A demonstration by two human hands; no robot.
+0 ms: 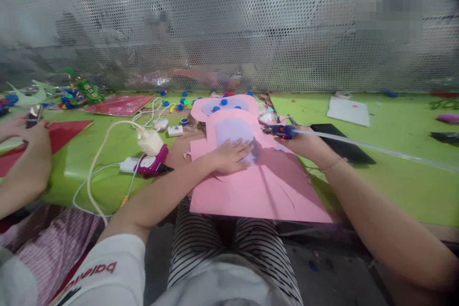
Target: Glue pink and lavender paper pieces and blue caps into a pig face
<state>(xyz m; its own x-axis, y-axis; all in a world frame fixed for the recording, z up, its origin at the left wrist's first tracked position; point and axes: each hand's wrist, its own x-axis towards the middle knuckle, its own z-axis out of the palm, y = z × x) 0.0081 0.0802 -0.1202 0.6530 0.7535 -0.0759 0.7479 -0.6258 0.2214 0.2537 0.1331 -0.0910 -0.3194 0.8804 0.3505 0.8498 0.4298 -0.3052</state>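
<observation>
My left hand [233, 155] lies flat with fingers spread on a lavender paper piece [233, 129], which sits on a pink paper sheet [229, 193]. The upper part of the pink sheet has a cut, rounded outline with another lavender patch and several blue bottle caps [224, 102] on it. At the sheet's right edge, my right hand [299, 143] is closed around a blue hot glue gun [283, 131]. Its nozzle points left over the pink paper. A long clear glue stick [358, 143] sticks out behind the gun to the right.
A purple plug adapter [152, 161] with a cream plug [150, 142] and cords lies left of my forearm. At far left are a co-worker's hands [36, 129]. A black sheet [342, 146] and a white foam piece [347, 111] lie right. Perforated metal [229, 28] stands behind.
</observation>
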